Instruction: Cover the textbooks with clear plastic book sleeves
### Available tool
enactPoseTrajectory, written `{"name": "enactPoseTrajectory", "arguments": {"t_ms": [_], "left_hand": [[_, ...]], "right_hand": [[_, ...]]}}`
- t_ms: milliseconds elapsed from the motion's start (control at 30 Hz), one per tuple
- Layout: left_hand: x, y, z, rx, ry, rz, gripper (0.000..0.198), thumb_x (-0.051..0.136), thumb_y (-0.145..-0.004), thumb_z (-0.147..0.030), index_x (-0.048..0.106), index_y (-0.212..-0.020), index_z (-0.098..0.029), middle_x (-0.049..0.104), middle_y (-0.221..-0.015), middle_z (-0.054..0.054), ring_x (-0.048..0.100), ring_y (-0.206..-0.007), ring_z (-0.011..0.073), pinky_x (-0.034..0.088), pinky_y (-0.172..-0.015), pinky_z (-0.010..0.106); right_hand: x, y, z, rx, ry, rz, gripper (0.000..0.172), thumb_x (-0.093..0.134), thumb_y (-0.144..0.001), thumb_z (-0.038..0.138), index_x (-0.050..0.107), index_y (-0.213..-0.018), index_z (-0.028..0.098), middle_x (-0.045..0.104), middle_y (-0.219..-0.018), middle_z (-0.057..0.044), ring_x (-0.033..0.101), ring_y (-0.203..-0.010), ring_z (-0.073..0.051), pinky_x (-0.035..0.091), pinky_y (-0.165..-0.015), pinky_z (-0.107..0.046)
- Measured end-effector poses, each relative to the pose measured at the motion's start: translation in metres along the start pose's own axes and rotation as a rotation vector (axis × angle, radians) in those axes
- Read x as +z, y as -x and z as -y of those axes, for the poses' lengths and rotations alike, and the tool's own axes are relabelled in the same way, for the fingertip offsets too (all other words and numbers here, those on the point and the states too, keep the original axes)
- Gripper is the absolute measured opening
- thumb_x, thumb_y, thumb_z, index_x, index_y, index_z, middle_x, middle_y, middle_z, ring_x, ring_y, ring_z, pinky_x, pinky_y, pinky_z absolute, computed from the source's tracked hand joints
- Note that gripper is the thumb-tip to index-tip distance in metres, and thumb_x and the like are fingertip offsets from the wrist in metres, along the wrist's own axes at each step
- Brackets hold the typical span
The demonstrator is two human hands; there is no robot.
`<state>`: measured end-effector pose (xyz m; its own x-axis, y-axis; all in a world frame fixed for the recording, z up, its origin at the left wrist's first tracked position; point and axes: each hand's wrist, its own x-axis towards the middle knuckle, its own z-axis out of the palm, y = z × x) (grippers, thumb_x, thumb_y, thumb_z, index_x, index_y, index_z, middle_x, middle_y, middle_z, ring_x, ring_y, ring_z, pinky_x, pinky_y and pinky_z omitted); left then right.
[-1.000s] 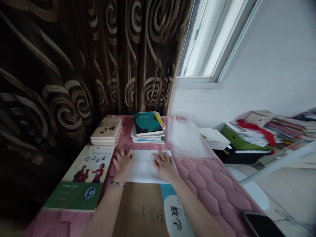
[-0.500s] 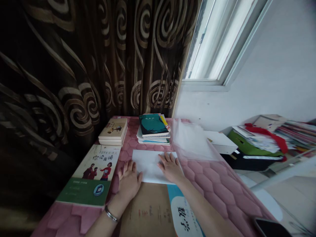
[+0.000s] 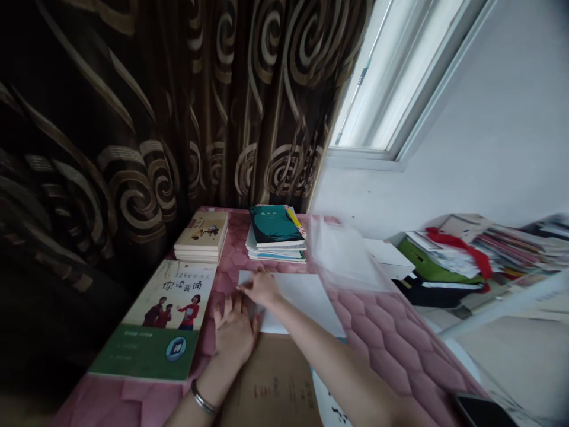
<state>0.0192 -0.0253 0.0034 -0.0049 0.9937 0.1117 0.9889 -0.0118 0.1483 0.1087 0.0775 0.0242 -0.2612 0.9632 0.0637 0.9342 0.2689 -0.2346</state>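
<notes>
A white sheet of paper (image 3: 302, 302) lies on the pink padded table cover, its near edge at a brown book cover (image 3: 271, 379). Beside the brown part shows a white panel with black characters (image 3: 329, 403), partly hidden by my right forearm. My left hand (image 3: 235, 329), with a silver bangle at the wrist, rests at the sheet's lower left edge, fingers apart. Across the sheet reaches my right hand (image 3: 262, 287), lying on its upper left part with fingers slightly bent and the thumb side toward the left edge. Neither hand lifts anything.
At left lies a green and white book (image 3: 151, 332), with a stack of tan books (image 3: 202, 237) behind. A teal book (image 3: 275, 224) tops another pile. Clear plastic sheets (image 3: 342, 255) lie at the back right. A dark phone (image 3: 482, 409) sits at the near right.
My right hand has moved left across the sheet, from its right part to its upper left. The sheet's right end now reaches further toward the near right. My left hand stays nearly in place.
</notes>
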Motion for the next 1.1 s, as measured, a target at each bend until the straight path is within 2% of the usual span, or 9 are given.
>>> {"name": "enactPoseTrajectory", "arguments": {"t_ms": [100, 233, 400, 533, 767, 1100], "left_hand": [[0.001, -0.001, 0.0, -0.001, 0.015, 0.009, 0.051, 0.037, -0.093, -0.037, 0.052, -0.137, -0.015, 0.051, -0.143, 0.013, 0.038, -0.133, 0.0345, 0.025, -0.11, 0.056], [0.0, -0.001, -0.001, 0.002, 0.026, 0.001, 0.05, 0.042, -0.091, -0.036, 0.055, -0.134, -0.013, 0.053, -0.14, 0.014, 0.041, -0.13, 0.035, 0.027, -0.11, 0.056], [0.0, 0.002, -0.002, -0.012, 0.041, -0.048, 0.049, 0.041, -0.092, -0.033, 0.054, -0.134, -0.013, 0.054, -0.139, 0.012, 0.042, -0.13, 0.0319, 0.027, -0.109, 0.055], [0.001, 0.002, -0.002, -0.017, 0.033, -0.049, 0.049, 0.04, -0.092, -0.035, 0.054, -0.134, -0.013, 0.053, -0.141, 0.012, 0.042, -0.13, 0.0324, 0.026, -0.11, 0.055], [0.0, 0.001, -0.002, 0.004, -0.005, -0.031, 0.046, 0.037, -0.093, -0.034, 0.06, -0.127, -0.013, 0.054, -0.139, 0.013, 0.042, -0.13, 0.0334, 0.027, -0.108, 0.058], [0.003, 0.002, -0.002, -0.016, -0.005, -0.035, 0.051, 0.038, -0.093, -0.036, 0.053, -0.136, -0.014, 0.052, -0.142, 0.011, 0.042, -0.131, 0.0333, 0.026, -0.11, 0.056]], "right_hand": [[0.011, -0.014, 0.005, 0.037, 0.027, 0.026, 0.062, 0.05, -0.08, 0.071, 0.074, -0.098, 0.016, 0.07, -0.109, -0.015, 0.063, -0.102, -0.026, 0.047, -0.086, -0.033], [0.01, -0.033, 0.004, 0.057, 0.061, 0.035, 0.067, 0.043, -0.083, 0.072, 0.074, -0.1, 0.015, 0.072, -0.105, -0.014, 0.064, -0.101, -0.028, 0.046, -0.087, -0.035], [0.007, -0.056, 0.008, 0.113, 0.08, 0.053, 0.059, 0.053, -0.082, 0.067, 0.074, -0.1, 0.014, 0.073, -0.101, -0.018, 0.068, -0.095, -0.03, 0.048, -0.083, -0.036], [0.011, -0.05, 0.01, 0.071, 0.076, 0.005, 0.057, 0.044, -0.091, 0.061, 0.073, -0.103, 0.014, 0.072, -0.103, -0.018, 0.066, -0.1, -0.029, 0.045, -0.087, -0.038], [0.019, -0.018, 0.0, -0.016, 0.042, 0.042, 0.051, 0.051, -0.084, 0.066, 0.077, -0.085, 0.022, 0.076, -0.09, -0.01, 0.068, -0.089, -0.024, 0.046, -0.08, -0.032], [0.012, -0.059, 0.006, 0.089, 0.028, 0.009, 0.047, 0.056, -0.085, 0.058, 0.076, -0.095, 0.016, 0.074, -0.096, -0.017, 0.068, -0.094, -0.029, 0.046, -0.082, -0.036]]}}
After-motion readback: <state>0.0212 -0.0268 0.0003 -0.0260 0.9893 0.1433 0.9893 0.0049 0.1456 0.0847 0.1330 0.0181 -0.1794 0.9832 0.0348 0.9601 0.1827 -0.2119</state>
